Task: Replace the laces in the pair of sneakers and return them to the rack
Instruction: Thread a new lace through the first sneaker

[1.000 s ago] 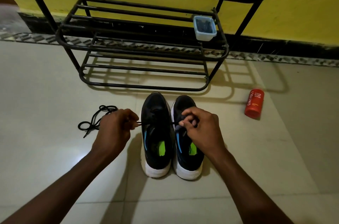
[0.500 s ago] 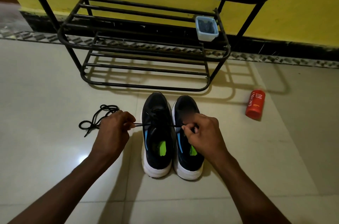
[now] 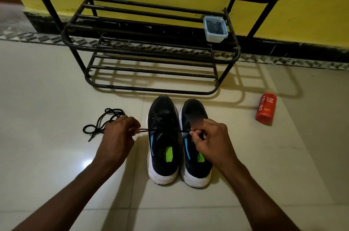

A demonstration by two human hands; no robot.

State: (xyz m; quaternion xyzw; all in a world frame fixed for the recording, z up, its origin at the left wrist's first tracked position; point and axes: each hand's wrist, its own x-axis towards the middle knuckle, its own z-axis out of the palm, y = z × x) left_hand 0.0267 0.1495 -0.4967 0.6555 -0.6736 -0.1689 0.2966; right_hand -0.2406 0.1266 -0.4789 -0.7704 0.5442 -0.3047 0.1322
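Our left hand (image 3: 120,132), centre left of the frame, pinches one end of a black lace (image 3: 149,131) between thumb and curled fingers. Our right hand (image 3: 211,138), centre right, pinches the other end, its knuckles over the right sneaker (image 3: 194,113). Between them the lace runs taut and level, left to right across the frame, crossing the throat of the left sneaker (image 3: 163,155). That shoe's long axis points up the frame toward the rack (image 3: 151,49), so the lace lies square to it, with one hand on each side and both about equally near. We judge the next pull should go outward along that line, evenly.

The pair stands close together, heels toward us, just short of the rack's lowest shelf. A loose lace (image 3: 102,123) lies tangled on the floor beyond the left hand. A small container (image 3: 215,28) sits on a rack shelf, and a red bottle (image 3: 265,108) is on the floor at right, well apart.
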